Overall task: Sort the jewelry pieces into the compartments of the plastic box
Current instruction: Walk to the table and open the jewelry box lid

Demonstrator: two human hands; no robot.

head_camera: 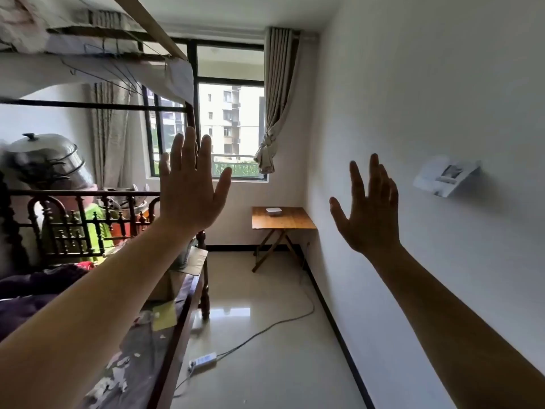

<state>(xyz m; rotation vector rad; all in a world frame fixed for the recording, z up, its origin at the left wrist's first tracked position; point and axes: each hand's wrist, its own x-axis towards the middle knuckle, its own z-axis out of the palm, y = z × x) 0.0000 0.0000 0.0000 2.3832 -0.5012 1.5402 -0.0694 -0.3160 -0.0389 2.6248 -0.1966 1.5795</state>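
My left hand (190, 184) is raised in front of me with the fingers spread and nothing in it. My right hand (365, 208) is also held up, fingers apart and empty. Far across the room a small wooden folding table (298, 222) stands under the window against the right wall. On it lies a small white box (273, 211), too far off to make out compartments. No jewelry pieces are visible from here.
A bunk bed (182, 305) with a dark frame and clutter fills the left side. A white power strip (203, 359) and its cable (265, 327) lie on the glossy floor. The white wall (427, 113) on the right carries a paper sheet (445, 175).
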